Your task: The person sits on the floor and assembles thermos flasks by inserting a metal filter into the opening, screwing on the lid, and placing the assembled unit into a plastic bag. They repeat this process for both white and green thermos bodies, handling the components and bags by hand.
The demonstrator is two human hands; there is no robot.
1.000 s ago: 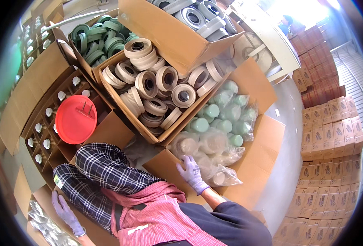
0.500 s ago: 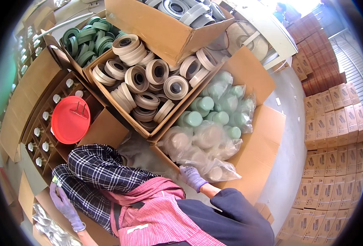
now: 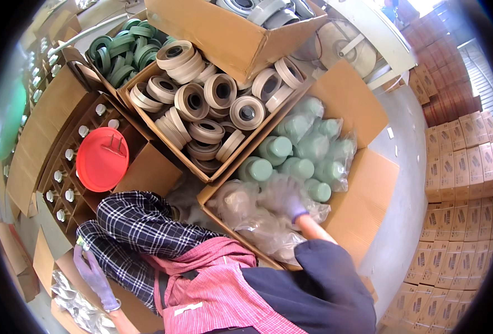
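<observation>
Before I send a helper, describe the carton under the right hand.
Find the carton of bare beige rings. Beside it on the right stands an open carton, under the right hand. Its pale green pieces among clear bags set it apart from the loose rings.

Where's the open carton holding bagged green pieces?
In the head view, the open carton is right of centre, below and right of the beige rings; the right hand is at the clear bags inside it.

Pale beige, round-ended pieces [image 3: 236, 198] in crumpled clear bags [image 3: 250, 221] lie heaped along the near edge of the open carton [image 3: 372, 186], by its left corner; a tiny green-and-white item [image 3: 81, 242] shows outside it.
</observation>
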